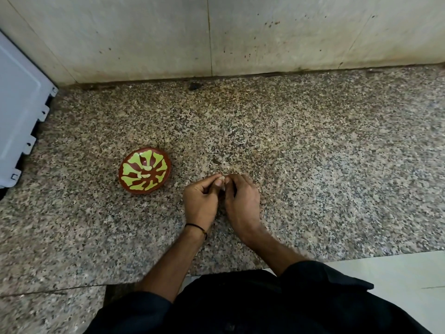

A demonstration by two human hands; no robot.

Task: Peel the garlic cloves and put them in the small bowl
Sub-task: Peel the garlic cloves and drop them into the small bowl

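Observation:
A small brown bowl with a lime-green pattern sits on the speckled granite counter, left of my hands. Two pale peeled cloves lie inside the bowl, one toward the far side and one nearer the middle. My left hand and my right hand meet fingertip to fingertip just above the counter. Between them they pinch a small pale garlic clove, mostly hidden by the fingers. A thin black band circles my left wrist.
A white appliance with notched edge stands at the far left. A stained stone wall rises behind the counter. The counter's front edge runs close to my dark-clothed body, with pale floor at the lower right.

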